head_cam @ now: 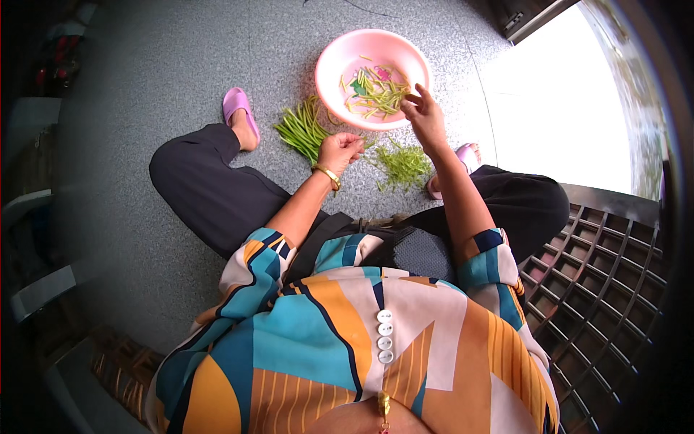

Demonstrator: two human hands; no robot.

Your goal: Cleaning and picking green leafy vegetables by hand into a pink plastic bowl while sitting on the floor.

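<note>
A pink plastic basin (332,54) sits on the floor in front of me, with short cut pieces of green stem (379,89) scattered over its printed bottom. My right hand (427,119) is over the basin's right rim, fingers apart, and I see nothing held in it. Below the basin, my left hand (339,152) pinches a thin green stem (370,144), whose tip pokes out to the right of the fingertips. Long green vegetable stems (301,130) lie in a bunch just beyond that hand. A loose heap of fine green trimmings (402,165) rests on the floor between my forearms.
Grey speckled floor (179,76) surrounds the basin. My feet, in pink slippers (237,100), stand on either side. To the right are a bright doorway (564,108) and a metal lattice panel (591,271). Dark, blurred objects line the left edge.
</note>
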